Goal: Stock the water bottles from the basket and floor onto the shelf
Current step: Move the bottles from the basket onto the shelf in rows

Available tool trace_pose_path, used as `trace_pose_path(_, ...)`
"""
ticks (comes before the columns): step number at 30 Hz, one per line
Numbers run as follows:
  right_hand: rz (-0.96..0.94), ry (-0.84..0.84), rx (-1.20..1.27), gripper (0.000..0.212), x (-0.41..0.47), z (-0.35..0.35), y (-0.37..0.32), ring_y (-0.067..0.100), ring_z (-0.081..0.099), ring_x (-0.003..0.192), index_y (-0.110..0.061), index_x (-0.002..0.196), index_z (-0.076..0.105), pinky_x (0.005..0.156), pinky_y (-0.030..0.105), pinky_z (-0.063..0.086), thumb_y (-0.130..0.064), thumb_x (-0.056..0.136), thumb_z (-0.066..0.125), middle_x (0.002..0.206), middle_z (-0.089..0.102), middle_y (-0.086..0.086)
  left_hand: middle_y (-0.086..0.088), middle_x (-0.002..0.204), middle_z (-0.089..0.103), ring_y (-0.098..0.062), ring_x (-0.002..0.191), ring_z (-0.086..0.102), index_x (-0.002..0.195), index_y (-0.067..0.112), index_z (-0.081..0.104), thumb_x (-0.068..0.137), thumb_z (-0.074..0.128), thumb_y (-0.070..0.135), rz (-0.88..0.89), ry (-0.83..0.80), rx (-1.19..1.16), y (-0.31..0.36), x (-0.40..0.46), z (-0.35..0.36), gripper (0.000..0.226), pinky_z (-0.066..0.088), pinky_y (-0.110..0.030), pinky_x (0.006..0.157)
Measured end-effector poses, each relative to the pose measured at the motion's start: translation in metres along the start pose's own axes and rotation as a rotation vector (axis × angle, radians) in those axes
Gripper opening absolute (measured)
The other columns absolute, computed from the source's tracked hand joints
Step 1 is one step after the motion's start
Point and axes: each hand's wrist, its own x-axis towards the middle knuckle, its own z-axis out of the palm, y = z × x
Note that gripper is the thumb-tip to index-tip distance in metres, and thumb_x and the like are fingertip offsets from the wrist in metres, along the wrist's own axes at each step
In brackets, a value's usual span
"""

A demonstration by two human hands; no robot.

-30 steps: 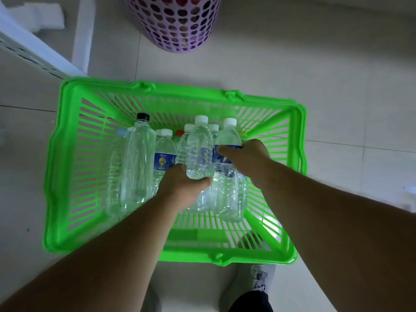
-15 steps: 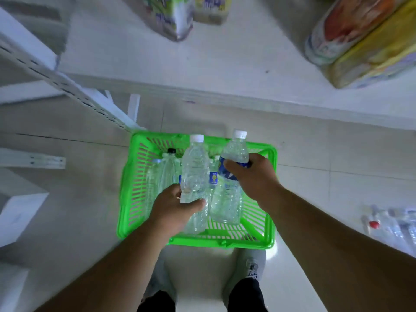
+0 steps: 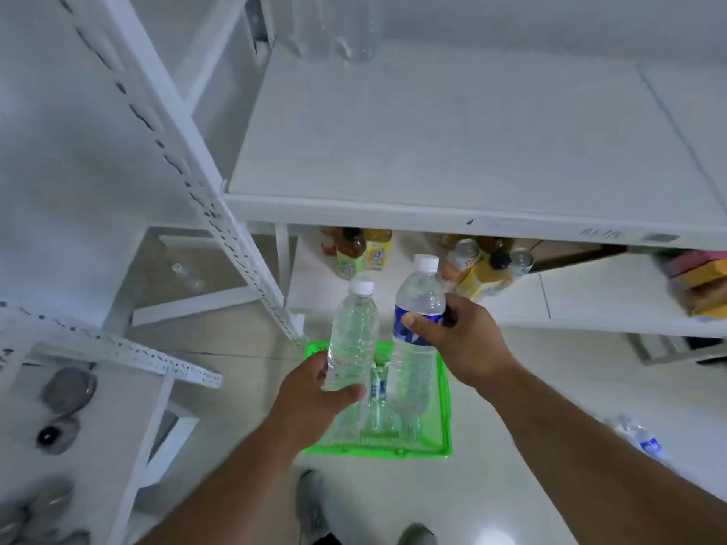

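Left hand [image 3: 310, 399] grip holds clear unlabelled plastic bottle [image 3: 353, 336] low; right hand [image 3: 456, 340] grip holds blue-labelled bottle [image 3: 413, 340]. Risk: tops clipping white shelf [image 3: 452, 220] front edge, low-held bottle tipping.

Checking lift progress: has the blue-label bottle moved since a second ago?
Yes. The blue-label bottle in the right hand has risen out of the green basket toward the shelf.

Two bottles, one in the left hand [image 3: 310, 403] and one in the right hand [image 3: 464, 344], stood side by side above the basket [image 3: 442, 418] on the floor [image 3: 550, 391], before the shelf [image 3: 452, 151]; drinks [image 3: 354, 249] sat on the lower shelf behind.
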Motion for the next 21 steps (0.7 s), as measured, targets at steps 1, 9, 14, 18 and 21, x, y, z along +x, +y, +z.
trace_pose_path(1,-0.041,-0.007,0.01,0.019,-0.013,-0.011,-0.019,0.008,0.071,0.085,-0.032,0.097,0.071,0.074,0.027,0.056,-0.035,0.081,0.08,0.092,0.077,-0.008,0.01,0.093,0.076,0.004,0.082,0.068,0.103,0.024,0.069,0.074,0.085,0.019,0.022,0.007,-0.02,0.014,-0.017,-0.006,0.033,0.046,-0.006,0.069)
trace_pose_path(9,-0.304,0.033,0.102,0.028,-0.098,-0.079,-0.144,0.0,0.07,0.082,-0.022,0.104,0.07,0.07,0.019,0.052,-0.031,0.08,0.082,0.093,0.076,-0.009,0.012,0.095,0.077,-0.002,0.087,0.071,0.103,0.02,0.07,0.074,0.084,0.006,0.215,0.131,-0.041,0.114,-0.125,-0.031,0.035,0.055,-0.024,0.081)
trace_pose_path(14,-0.41,0.045,0.123,0.038,-0.132,-0.11,-0.189,0.01,0.068,0.091,-0.022,0.108,0.065,0.078,0.028,0.055,-0.037,0.079,0.082,0.098,0.072,-0.007,0.008,0.096,0.077,-0.009,0.092,0.072,0.104,0.02,0.069,0.073,0.084,0.006,0.31,0.245,-0.062,0.16,-0.163,-0.035,0.038,0.055,-0.028,0.087)
trace_pose_path(18,-0.461,0.029,0.127,0.041,-0.148,-0.128,-0.207,0.007,0.069,0.09,-0.027,0.111,0.063,0.079,0.028,0.056,-0.042,0.078,0.082,0.098,0.073,-0.01,0.01,0.096,0.077,-0.007,0.094,0.071,0.103,0.022,0.07,0.073,0.084,0.007,0.361,0.3,-0.104,0.19,-0.182,-0.033,0.035,0.054,-0.026,0.087)
trace_pose_path(21,-0.496,0.005,0.113,0.02,-0.151,-0.138,-0.221,0.004,0.071,0.082,-0.031,0.097,0.068,0.075,0.025,0.057,-0.035,0.082,0.08,0.087,0.076,-0.014,0.008,0.095,0.077,-0.01,0.093,0.072,0.101,0.022,0.069,0.072,0.085,0.013,0.358,0.322,-0.106,0.204,-0.184,-0.035,0.035,0.055,-0.03,0.087)
